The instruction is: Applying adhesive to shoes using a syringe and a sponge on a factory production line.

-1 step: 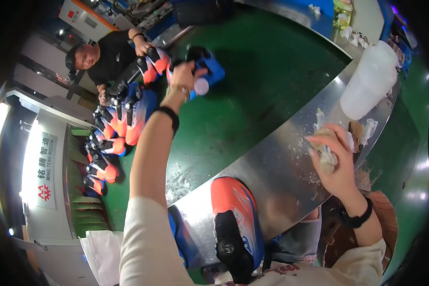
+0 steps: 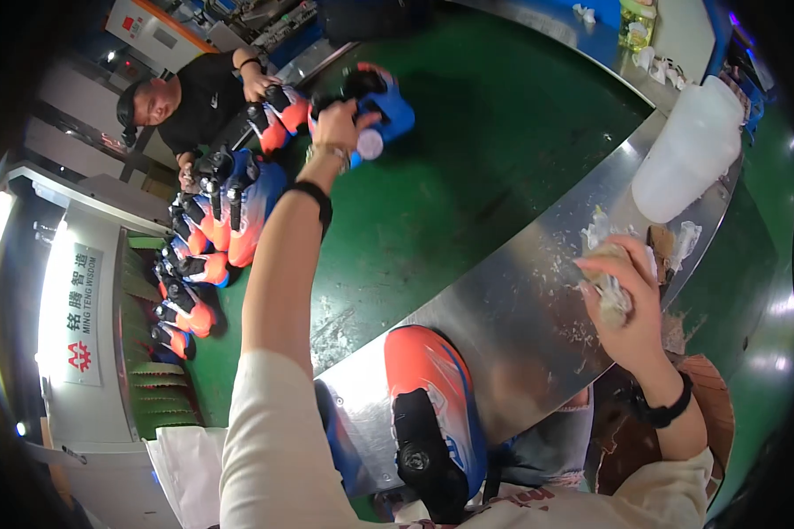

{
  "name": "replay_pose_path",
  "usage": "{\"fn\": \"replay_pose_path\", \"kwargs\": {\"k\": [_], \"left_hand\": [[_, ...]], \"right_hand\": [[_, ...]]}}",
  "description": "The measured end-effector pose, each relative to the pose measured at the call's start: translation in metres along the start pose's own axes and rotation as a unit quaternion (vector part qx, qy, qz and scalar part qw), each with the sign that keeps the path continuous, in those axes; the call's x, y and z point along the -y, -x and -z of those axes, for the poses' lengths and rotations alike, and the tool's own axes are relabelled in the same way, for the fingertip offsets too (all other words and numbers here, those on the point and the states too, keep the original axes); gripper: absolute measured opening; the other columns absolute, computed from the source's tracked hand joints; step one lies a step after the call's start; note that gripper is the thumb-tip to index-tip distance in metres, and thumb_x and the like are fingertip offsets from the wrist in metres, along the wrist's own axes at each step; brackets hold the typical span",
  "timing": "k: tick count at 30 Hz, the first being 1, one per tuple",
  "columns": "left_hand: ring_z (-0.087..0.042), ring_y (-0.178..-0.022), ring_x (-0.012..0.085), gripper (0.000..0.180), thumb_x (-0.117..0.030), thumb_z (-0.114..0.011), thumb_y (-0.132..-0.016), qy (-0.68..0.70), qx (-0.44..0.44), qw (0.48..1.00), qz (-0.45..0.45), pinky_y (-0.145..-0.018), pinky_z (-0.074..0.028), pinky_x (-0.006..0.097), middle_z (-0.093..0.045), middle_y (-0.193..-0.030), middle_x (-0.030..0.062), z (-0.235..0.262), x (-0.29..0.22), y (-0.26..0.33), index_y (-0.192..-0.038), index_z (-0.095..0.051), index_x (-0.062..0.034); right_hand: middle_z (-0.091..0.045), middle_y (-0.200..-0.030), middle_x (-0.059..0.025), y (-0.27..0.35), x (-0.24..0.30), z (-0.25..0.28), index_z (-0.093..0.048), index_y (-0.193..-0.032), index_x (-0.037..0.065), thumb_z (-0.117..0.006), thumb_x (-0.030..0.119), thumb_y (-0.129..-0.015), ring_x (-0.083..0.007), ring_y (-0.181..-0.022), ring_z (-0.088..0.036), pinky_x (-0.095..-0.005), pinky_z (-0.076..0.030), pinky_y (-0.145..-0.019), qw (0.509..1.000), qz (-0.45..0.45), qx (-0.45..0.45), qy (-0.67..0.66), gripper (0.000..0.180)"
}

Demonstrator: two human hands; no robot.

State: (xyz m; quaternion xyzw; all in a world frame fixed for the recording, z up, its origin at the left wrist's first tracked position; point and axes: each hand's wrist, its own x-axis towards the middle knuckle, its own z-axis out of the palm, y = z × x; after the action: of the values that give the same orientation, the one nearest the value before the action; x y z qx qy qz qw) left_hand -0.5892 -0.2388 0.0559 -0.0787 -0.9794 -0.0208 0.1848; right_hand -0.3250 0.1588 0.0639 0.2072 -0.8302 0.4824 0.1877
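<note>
My left hand (image 2: 337,128) reaches far forward over the green belt, its fingers closed around a blue and orange shoe (image 2: 395,115) with black parts. A pale round disc shows beside that hand. Above the metal edge at the right, my right hand (image 2: 631,304) is curled around a crumpled, dirty-beige rag (image 2: 612,295) with whitish bits. Between my arms, another orange, white and blue shoe (image 2: 428,361) with a black upper and round dial rests at the metal edge, toe pointing away. Part of a blue shoe (image 2: 342,445) shows left of it, mostly hidden by my sleeve.
Several similar shoes (image 2: 207,229) line the belt's left side, where a co-worker (image 2: 194,106) touches some. A translucent white jug (image 2: 688,154) lies at the right on the metal ledge (image 2: 512,309), near crumpled tissues. An open cardboard box (image 2: 710,397) stands below my right arm.
The shoe at my left hand has tilted slightly, showing some orange at its top. My right hand stays almost still with the rag.
</note>
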Motion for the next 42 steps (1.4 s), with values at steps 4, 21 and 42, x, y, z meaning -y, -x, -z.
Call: {"fn": "replay_pose_path", "kwargs": {"k": [4, 21, 42], "left_hand": [[-0.056, -0.116, 0.0344, 0.051, -0.049, -0.07, -0.079, -0.078, 0.016, 0.987, 0.142, -0.094, -0.048, 0.046, -0.06, -0.121, 0.0173, -0.036, 0.046, -0.045, -0.12, -0.064, -0.0185], [-0.038, -0.133, 0.041, 0.059, -0.036, -0.07, -0.083, -0.056, 0.296, 0.953, -0.027, -0.107, -0.036, 0.048, -0.044, -0.144, 0.0151, 0.251, -0.068, 0.342, -0.136, -0.05, -0.0175], [-0.07, -0.089, 0.0181, 0.031, -0.02, -0.066, -0.089, 0.14, 0.029, 0.99, 0.015, -0.08, -0.054, 0.03, -0.072, -0.094, 0.0098, 0.285, -0.013, 0.268, -0.117, -0.065, -0.0075]], "right_hand": [[-0.052, -0.107, -0.013, 0.012, -0.009, 0.014, -0.067, -0.1, 0.008, -0.064, -0.008, -0.072, -0.0273, -0.087, -0.057, -0.034, -0.046, -0.08, 0.999, -0.036, 0.022, 0.021, 0.032], [-0.043, -0.119, -0.0096, 0.089, -0.01, 0.039, -0.059, -0.113, 0.003, -0.074, 0.01, -0.075, -0.018, -0.11, -0.048, -0.0316, -0.048, -0.091, 0.97, -0.095, 0.049, -0.216, 0.042], [-0.048, -0.118, -0.0132, 0.116, 0.005, 0.023, -0.06, -0.104, 0.0, -0.053, 0.015, -0.092, -0.02, -0.101, -0.053, -0.0319, -0.047, -0.086, 0.988, -0.034, 0.016, -0.147, 0.02]]}}
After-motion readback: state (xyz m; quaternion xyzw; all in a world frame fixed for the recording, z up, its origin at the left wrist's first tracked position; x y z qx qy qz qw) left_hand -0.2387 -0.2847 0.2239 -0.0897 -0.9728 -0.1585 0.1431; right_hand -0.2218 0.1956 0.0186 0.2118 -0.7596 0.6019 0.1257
